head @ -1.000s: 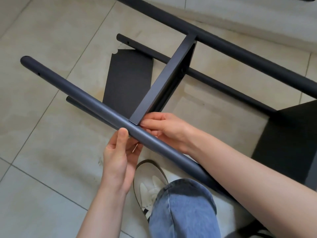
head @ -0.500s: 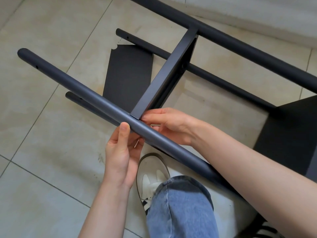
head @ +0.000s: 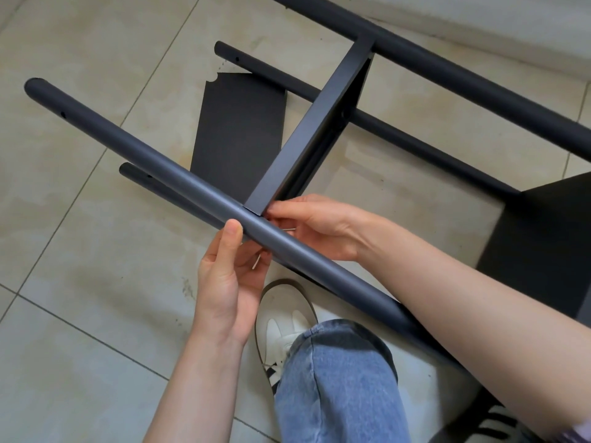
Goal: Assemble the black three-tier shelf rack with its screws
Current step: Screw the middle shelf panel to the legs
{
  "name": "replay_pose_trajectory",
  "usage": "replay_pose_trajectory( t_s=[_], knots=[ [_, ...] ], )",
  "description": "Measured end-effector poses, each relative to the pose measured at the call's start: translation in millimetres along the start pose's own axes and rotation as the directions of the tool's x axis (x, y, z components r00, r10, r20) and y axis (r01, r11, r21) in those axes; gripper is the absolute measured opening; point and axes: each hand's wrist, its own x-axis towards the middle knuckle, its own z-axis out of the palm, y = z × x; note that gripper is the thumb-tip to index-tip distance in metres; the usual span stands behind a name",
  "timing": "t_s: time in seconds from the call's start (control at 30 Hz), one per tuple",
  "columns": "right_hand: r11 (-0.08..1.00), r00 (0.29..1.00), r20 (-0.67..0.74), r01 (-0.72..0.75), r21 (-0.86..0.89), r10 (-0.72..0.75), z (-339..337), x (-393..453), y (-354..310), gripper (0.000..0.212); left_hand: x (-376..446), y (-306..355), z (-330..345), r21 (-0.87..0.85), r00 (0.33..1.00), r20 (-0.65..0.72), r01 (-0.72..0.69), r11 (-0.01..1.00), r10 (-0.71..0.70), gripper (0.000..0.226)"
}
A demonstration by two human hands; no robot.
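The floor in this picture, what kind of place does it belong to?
Probably a room at home: a pale tiled floor with grout lines, a light wall base at the top, and a person in jeans assembling furniture on it.

Left hand point(head: 224, 282) gripping post point(head: 153, 174), right hand point(head: 319, 225) at shelf point(head: 307, 129)

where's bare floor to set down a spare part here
Bare tile lies left of the near pole, and between the crossbar and the dark panel. It is crowded by the left hand, right hand and shoe.
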Motion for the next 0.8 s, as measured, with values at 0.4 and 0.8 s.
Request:
replay_pose_trajectory(
  t_s=[0.4,0.8],
  knots=[
    [0.999,1.000,-0.017,0.022,-0.040,-0.022,-0.2,1.9,-1.0,0.026,0.6,-0.5,0.2,-0.002,1.000,-0.007,0.000,1.000,0.000,0.062],
    [0.998,1.000,-0.009,0.013,-0.069,-0.013,-3.7,0.5,0.0,0.026,1.6,-2.1,-0.5,-0.030,1.000,-0.014,0.006,1.000,-0.006,0.063]
  ],
)
